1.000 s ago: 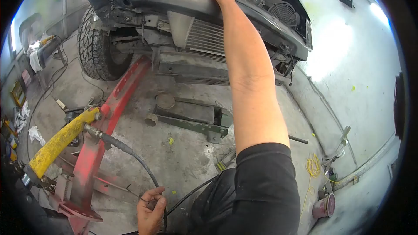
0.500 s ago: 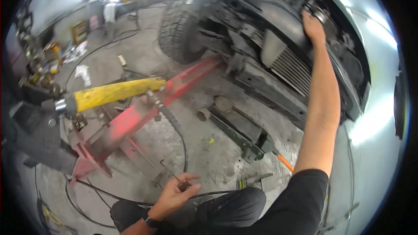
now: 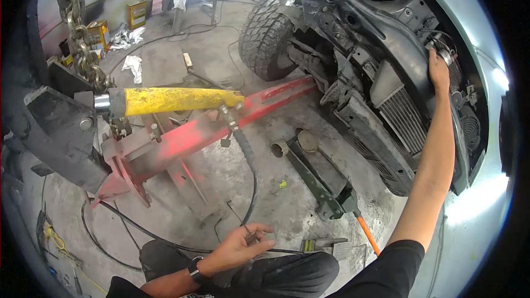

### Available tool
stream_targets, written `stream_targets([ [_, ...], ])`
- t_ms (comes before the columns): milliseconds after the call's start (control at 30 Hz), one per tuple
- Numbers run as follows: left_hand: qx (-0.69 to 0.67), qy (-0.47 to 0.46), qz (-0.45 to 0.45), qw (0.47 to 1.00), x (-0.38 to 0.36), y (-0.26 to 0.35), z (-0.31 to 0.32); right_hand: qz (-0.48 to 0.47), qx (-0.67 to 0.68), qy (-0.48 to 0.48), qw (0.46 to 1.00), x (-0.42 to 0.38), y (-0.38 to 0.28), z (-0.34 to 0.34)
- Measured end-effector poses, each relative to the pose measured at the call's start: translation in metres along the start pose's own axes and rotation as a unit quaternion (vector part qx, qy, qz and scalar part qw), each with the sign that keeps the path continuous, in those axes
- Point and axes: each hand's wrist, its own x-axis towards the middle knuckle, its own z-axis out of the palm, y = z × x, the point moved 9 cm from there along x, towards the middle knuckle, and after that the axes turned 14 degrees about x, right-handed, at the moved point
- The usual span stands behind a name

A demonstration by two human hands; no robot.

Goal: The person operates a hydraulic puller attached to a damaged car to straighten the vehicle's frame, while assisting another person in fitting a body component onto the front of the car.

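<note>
My left hand (image 3: 243,244), with a dark watch on its wrist, is above my knees at the bottom centre. Its fingers are curled around a thin bent metal rod (image 3: 239,213) that points up and left. My right arm reaches to the upper right, where my right hand (image 3: 439,69) rests at the front of a raised vehicle. The fingers are wrapped at a round silvery part (image 3: 443,55) near the grille opening. What else they touch is hidden. Below the arm is a finned cooler (image 3: 406,127).
A red steel beam (image 3: 193,135) with a yellow hydraulic cylinder (image 3: 176,100) and black hose (image 3: 251,160) crosses the left. A floor jack (image 3: 314,185) with orange handle lies centre. A heavy chain (image 3: 77,22) hangs upper left. The tyre (image 3: 268,33) stands behind.
The view has shifted, so the vehicle and beam appear lower and farther right. Both hands keep their places: left at the rod, right at the silvery part.
</note>
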Motion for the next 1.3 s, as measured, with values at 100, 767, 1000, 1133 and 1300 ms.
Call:
stream_targets([
  [100, 0.002, -0.001, -0.003, 1.000, -0.001, 0.000, 0.001, -0.002, 0.009, 0.005, 1.000, 0.001, 0.004, -0.001],
  [767, 0.009, -0.001, -0.002, 1.000, -0.003, 0.004, 0.003, -0.009, 0.010, 0.003, 1.000, 0.010, 0.012, 0.002],
  [1000, 0.006, -0.005, -0.009, 1.000, -0.002, 0.004, 0.003, -0.013, 0.011, 0.009, 1.000, 0.010, 0.013, 0.002],
  [1133, 0.021, -0.008, -0.008, 1.000, -0.002, 0.002, 0.002, -0.014, 0.016, 0.004, 1.000, 0.010, 0.013, 0.002],
  [1300, 0.011, -0.008, -0.010, 1.000, -0.001, 0.000, 0.002, -0.002, 0.014, 0.003, 1.000, 0.011, 0.014, 0.002],
])
